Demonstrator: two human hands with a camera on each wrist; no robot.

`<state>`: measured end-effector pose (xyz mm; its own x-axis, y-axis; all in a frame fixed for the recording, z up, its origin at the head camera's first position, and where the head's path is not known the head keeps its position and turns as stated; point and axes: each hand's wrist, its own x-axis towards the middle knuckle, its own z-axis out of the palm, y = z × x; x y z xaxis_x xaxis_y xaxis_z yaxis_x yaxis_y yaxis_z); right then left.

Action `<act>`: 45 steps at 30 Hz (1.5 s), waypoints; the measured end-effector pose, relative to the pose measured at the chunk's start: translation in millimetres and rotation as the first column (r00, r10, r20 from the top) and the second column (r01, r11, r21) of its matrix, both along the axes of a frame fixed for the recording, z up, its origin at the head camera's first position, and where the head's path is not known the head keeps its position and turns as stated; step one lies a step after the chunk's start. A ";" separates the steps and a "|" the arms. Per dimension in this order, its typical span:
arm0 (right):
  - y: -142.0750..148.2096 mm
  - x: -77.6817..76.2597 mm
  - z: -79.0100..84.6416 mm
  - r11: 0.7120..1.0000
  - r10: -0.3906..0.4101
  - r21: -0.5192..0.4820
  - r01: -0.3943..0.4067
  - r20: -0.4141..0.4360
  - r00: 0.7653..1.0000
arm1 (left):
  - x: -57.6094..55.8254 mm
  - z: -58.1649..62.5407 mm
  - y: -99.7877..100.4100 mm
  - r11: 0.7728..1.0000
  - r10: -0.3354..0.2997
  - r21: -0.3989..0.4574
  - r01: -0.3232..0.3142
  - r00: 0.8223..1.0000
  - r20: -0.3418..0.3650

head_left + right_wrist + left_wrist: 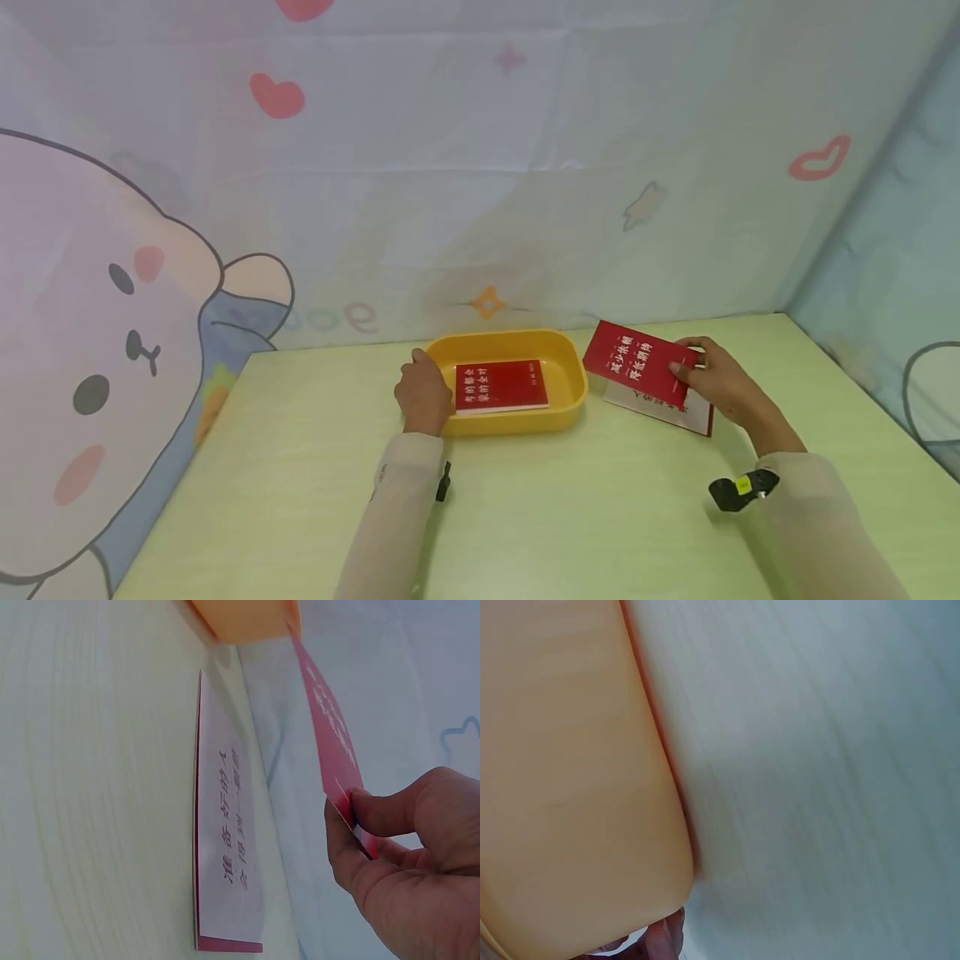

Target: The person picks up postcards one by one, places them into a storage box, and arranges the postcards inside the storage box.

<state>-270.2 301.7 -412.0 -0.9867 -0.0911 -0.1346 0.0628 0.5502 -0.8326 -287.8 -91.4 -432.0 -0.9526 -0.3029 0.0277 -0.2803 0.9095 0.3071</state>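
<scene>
My left hand (423, 394) grips the left end of a yellow plastic tray (517, 423); in the left wrist view the tray's side wall (585, 802) hides most of the fingers. Inside the tray lies a red booklet (502, 386) with white characters. Between thumb and fingers, my right hand (723, 385) pinches a red card (637, 360) with white lettering, raised and tilted to the right of the tray. Beneath it on the table rests a white-faced booklet (225, 825) with dark lettering and red edges, partly covered by the card in the head view.
The pale green table (570, 517) runs back to a printed cloth backdrop (450, 167) with hearts and a cartoon bear. A second cloth panel (892, 275) stands along the right side. Each wrist wears a small black device (742, 490).
</scene>
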 end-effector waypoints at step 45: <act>-105.7 -19.1 20.7 0.997 -0.009 -0.082 0.000 -0.114 0.993 | 5.8 1.5 -1.0 1.000 0.000 -0.006 0.000 1.000 -0.021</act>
